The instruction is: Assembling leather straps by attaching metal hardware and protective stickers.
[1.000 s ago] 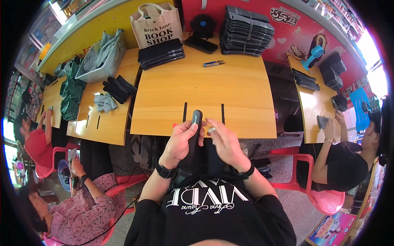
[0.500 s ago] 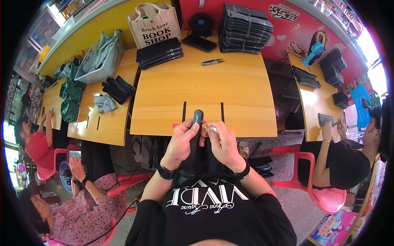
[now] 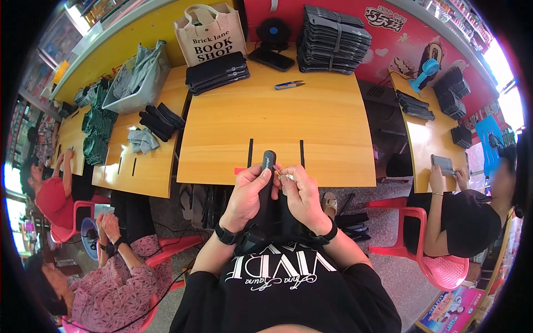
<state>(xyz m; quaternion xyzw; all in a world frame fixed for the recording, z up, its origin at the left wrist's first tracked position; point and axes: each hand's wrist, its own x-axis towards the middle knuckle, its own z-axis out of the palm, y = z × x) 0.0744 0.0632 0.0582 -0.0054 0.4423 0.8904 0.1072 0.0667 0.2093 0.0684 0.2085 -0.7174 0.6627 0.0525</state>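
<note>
One dark item (image 3: 268,160), left hand (image 3: 245,193) part-covering

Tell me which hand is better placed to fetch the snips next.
Right, I'd judge: the right hand is more directly in line with the snips, while the left hand grips the dark strip. The right looks busy too, though, pinching beside the strip.

A yellow wall (image 3: 159,30) adjoins a red wall (image 3: 378,73) behind wooden tables (image 3: 272,114) on grey floor (image 3: 383,272).
</note>
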